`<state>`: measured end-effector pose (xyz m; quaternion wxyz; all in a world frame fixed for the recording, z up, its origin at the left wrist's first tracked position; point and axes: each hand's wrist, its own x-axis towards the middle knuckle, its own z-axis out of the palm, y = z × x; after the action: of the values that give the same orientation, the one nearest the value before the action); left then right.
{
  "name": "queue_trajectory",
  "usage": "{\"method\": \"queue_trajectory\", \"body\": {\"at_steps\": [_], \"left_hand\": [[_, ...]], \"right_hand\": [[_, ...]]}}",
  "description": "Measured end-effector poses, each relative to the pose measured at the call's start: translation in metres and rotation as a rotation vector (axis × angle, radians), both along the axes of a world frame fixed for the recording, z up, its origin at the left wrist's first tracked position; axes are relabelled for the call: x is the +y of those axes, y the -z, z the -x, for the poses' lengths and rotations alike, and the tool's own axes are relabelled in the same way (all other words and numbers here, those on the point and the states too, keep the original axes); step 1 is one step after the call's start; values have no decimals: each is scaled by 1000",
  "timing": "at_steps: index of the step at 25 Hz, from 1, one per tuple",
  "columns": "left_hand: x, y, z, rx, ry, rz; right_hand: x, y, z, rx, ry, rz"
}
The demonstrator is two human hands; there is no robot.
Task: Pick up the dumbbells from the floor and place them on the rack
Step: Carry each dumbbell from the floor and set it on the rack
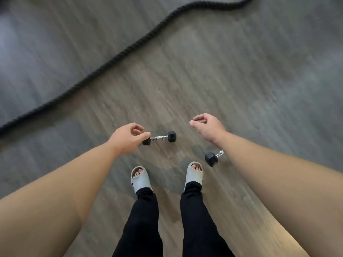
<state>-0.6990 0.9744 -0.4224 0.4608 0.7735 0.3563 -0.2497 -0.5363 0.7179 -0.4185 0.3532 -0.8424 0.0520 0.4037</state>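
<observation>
Two small black hex dumbbells with chrome handles lie on the wood-grain floor in front of my feet. The left dumbbell (pixel 160 138) lies crosswise; my left hand (pixel 128 139) hovers above its left head, fingers curled and apart, holding nothing. The right dumbbell (pixel 213 157) lies beside my right foot, its far end hidden under my right forearm. My right hand (pixel 207 127) hangs above the floor, up and left of that dumbbell, fingers loosely bent and empty. No rack is in view.
A thick black battle rope (pixel 118 56) snakes across the floor from the left edge to the top right. My feet in grey slides (pixel 140 179) stand just behind the dumbbells. Bare floor (pixel 259 80) stretches ahead and to the right.
</observation>
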Motion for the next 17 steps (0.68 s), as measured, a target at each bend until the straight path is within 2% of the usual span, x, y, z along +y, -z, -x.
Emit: {"method": "queue_trajectory", "body": {"at_steps": [4, 11, 14, 17], "left_hand": [[4, 144, -7, 58, -146, 5], [3, 404, -4, 139, -450, 89], [-3, 490, -2, 158, -475, 77], [-9, 542, 3, 142, -440, 25]], "right_hand": [[1, 155, -11, 109, -59, 69], [22, 416, -7, 88, -38, 141], [40, 496, 2, 73, -16, 142], [49, 542, 14, 111, -51, 153]]}}
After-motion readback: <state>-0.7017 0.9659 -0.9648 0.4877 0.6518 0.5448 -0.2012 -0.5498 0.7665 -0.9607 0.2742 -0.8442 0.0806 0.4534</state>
